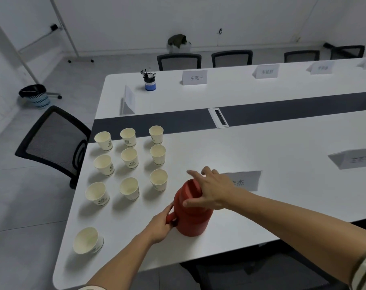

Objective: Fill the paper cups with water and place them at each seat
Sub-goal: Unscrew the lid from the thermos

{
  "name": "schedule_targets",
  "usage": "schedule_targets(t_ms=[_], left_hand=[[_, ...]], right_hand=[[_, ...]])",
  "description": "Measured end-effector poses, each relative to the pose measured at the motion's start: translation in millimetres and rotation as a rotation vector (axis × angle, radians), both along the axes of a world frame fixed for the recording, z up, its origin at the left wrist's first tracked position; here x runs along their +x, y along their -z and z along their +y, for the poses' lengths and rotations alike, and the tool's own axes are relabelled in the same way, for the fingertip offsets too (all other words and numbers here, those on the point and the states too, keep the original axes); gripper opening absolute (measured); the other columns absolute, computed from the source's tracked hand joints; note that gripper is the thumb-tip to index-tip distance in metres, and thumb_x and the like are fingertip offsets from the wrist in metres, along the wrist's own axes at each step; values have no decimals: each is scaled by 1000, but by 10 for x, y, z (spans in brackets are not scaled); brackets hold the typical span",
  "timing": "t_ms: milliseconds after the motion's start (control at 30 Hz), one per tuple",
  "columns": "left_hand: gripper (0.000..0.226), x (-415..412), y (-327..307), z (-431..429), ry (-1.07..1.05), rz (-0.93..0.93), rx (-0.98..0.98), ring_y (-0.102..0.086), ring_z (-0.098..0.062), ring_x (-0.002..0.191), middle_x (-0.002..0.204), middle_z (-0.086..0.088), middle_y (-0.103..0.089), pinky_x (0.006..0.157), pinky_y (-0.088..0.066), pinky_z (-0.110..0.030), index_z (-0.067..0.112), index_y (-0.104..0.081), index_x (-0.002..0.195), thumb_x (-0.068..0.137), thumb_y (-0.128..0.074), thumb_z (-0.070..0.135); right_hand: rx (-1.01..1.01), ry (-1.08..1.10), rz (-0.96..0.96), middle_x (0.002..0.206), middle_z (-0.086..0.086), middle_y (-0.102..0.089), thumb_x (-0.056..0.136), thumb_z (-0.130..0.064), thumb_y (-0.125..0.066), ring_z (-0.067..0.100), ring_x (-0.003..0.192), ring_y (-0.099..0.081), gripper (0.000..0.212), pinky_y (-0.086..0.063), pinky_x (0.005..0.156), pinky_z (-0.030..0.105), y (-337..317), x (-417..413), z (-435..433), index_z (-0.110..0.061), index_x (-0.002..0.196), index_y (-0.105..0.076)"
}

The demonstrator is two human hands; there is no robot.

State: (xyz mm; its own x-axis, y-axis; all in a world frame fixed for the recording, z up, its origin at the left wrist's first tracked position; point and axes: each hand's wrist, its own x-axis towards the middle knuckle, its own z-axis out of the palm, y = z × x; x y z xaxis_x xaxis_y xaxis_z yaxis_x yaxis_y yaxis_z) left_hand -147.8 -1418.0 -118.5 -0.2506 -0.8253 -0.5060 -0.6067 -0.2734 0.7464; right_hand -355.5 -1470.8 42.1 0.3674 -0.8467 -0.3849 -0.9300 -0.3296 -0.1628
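Observation:
A red jug (193, 218) stands upright on the white table (261, 147) near its front edge. My left hand (162, 223) grips the jug's handle on its left side. My right hand (207, 190) lies over the jug's lid, fingers mostly straight, thumb against the neck. Several empty paper cups (129, 158) with a green logo stand in rows to the left of the jug. One more paper cup (88, 240) stands apart near the table's front left corner.
Name cards (194, 77) stand along both long sides, one (246, 181) just behind my right hand. A pen holder (150, 81) sits at the far left. Black chairs (52, 141) ring the table; a bin (34, 96) is on the floor.

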Motion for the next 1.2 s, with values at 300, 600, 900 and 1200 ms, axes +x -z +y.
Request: schedule_targets(t_ms=[300, 600, 900, 1200], left_hand=[[77, -2, 28, 2, -19, 9, -4, -65, -11, 109, 124, 9, -66, 100, -49, -27, 46, -25, 151, 91, -51, 4], [74, -31, 28, -5, -32, 34, -14, -67, -8, 103, 120, 7, -67, 93, -48, -19, 46, -27, 149, 93, -47, 0], [73, -27, 15, -7, -30, 2, -14, -65, -16, 109, 126, 2, -65, 101, -49, -32, 44, -29, 149, 91, -52, 7], [67, -14, 103, -32, -32, 10, -17, -69, -9, 98, 112, 4, -70, 96, -52, -34, 39, -39, 147, 91, -50, 4]], right_hand=[[140, -94, -27, 158, 5, -22, 78, -58, -66, 32, 137, -31, 89, -41, 101, 46, -75, 12, -27, -46, 150, -17], [86, -225, 25, 149, 1, -32, 75, -38, -69, 29, 128, -40, 80, -45, 90, 42, -77, 122, -56, -44, 146, -32], [14, -124, 42, 123, 4, -52, 74, -52, -68, 27, 104, -56, 77, -48, 82, 37, -36, 181, -58, -37, 142, -36], [93, -74, -302, 132, -4, -37, 69, -27, -79, 19, 111, -47, 84, -53, 88, 32, -421, -150, -277, -41, 140, -37]])
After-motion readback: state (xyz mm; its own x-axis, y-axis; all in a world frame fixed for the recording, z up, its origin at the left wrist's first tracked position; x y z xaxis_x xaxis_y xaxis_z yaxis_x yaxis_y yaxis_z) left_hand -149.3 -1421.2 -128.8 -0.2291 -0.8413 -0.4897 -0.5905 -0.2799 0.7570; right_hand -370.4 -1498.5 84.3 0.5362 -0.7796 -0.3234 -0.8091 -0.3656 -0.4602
